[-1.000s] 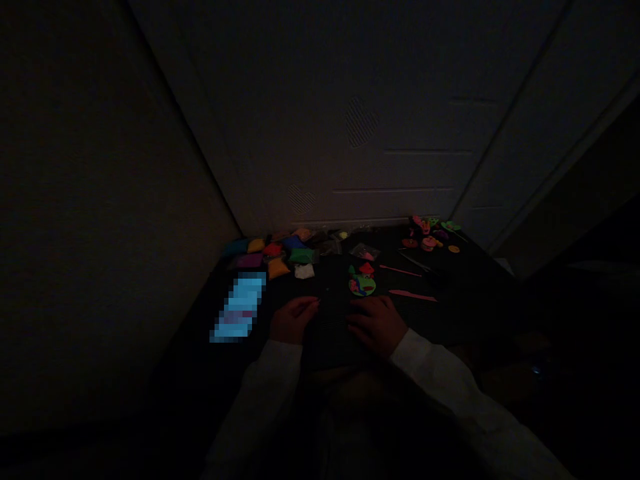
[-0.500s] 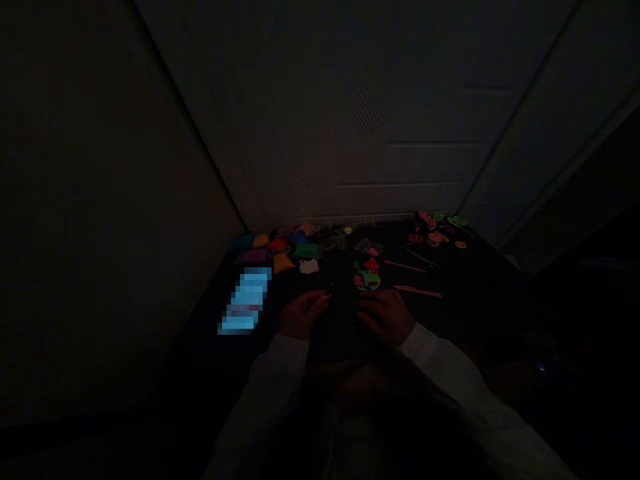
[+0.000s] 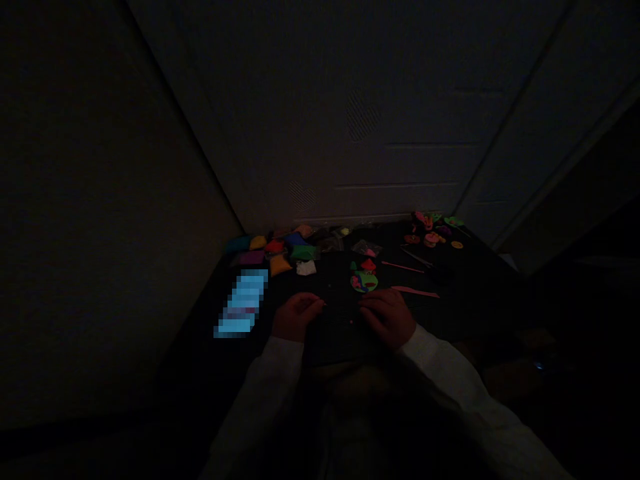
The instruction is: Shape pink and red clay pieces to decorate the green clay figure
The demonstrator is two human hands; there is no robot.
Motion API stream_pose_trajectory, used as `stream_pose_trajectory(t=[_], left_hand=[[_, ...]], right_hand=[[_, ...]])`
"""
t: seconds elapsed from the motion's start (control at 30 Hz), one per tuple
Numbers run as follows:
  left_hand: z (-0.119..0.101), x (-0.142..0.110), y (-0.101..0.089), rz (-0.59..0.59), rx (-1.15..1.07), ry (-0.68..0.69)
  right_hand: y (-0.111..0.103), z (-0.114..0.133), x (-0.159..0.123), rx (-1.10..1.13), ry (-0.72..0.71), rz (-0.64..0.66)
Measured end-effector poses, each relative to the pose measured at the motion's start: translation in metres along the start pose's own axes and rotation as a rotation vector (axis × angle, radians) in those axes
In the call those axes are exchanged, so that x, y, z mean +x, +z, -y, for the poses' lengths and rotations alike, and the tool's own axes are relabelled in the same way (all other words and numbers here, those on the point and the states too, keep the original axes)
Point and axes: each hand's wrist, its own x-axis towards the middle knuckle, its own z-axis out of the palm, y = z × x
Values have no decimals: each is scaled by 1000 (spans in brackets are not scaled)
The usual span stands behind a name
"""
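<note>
Pink speck (image 3: 351,322): lies on the table (image 3: 335,343) between the two hands, just beside the right one; the clock places below are read from this speck.
Left hand (image 3: 294,317): at 9 o'clock, its grip closed in a pinch, thumb against forefinger, on a pale bit (image 3: 325,304); too dark to tell what that bit is.
Right hand (image 3: 389,317): at 3 o'clock, palm down, fingers bent low over the table; cannot tell whether its grip holds anything.
Green disc (image 3: 371,280): between 12 and 1 o'clock, just beyond the right hand, with red and blue patches on top; a red cone (image 3: 369,264) and a small green piece (image 3: 353,265) stand at its far edge.
Dark speck (image 3: 329,286): at 11 o'clock, beyond the left fingertips.
Packets (image 3: 280,265): clustered between 10 and 11 o'clock, in orange, red, purple, teal, yellow, blue and green, with a white one nearest.
Clear bag (image 3: 369,252): between 12 and 1 o'clock, beyond the disc, something pink inside.
Pink knife (image 3: 419,292): at 2 o'clock, near the right hand.
Pink stick (image 3: 403,267): between 1 and 2 o'clock, with scissors (image 3: 413,256) behind it.
Models (image 3: 432,239): between 1 and 2 o'clock, at the far edge, many-coloured.
Screen (image 3: 243,303): past the left hand, near 9 o'clock, lit blue and blurred.
</note>
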Motion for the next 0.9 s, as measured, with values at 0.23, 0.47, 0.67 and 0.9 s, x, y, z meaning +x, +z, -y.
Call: stream_pose_trajectory(t=[0.23,0.47,0.67,0.9], left_hand=[[0,2,1,23,-78,-3],[-2,1,2,-5,-63,-9],[-4,1,1,-73,-31,-5],[-11,-13,12,-45,-4,-10]], right_hand=[[0,-1,0,24,5,-10],[-1,-1,0,22,5,-32],[-3,1,1,6,7,-25],[1,31,8,-27,15,-71]])
